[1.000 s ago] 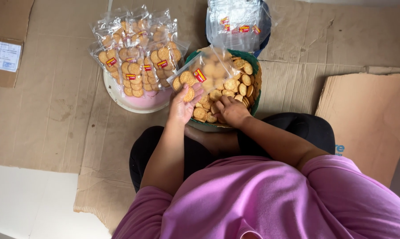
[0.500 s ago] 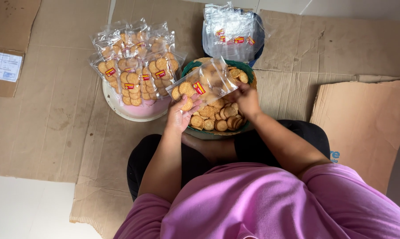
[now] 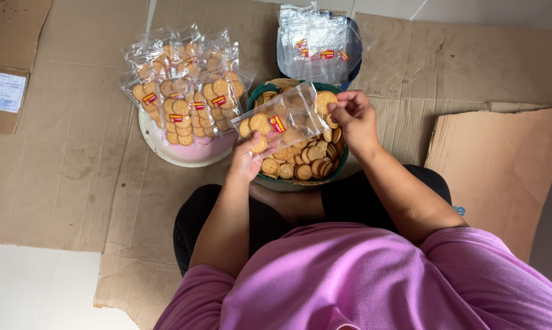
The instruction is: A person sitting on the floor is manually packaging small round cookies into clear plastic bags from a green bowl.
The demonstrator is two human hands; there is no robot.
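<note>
Clear plastic bag with a red-and-yellow label (image 3: 282,122), part-filled with round golden biscuits, held level above the green-rimmed woven basket of loose biscuits (image 3: 300,162). A second ago the bag lay low against the basket, with both hands down among the biscuits; half a second ago it was already lifted, and now it is stretched out flat between the hands, its mouth toward the right. By my reading, this is the filling step still under way, not the closing of the bag.

Left hand (image 3: 248,160): fingers closed on the bag's lower left corner, pinching a biscuit through the film. Right hand (image 3: 352,116): fingers closed on the bag's open end, and at the same spot gripping a single round biscuit (image 3: 325,99), which I take to be on its way in.

Also changed: the camera view has dropped a little and now shows more of the person's pink shirt (image 3: 349,281).

Surroundings: a white and pink round tray (image 3: 190,156) heaped with filled biscuit bags (image 3: 184,85) just left of the basket; a dark bowl holding a stack of empty clear bags (image 3: 315,43) behind it; flattened brown cardboard sheets (image 3: 68,122) covering the floor.
</note>
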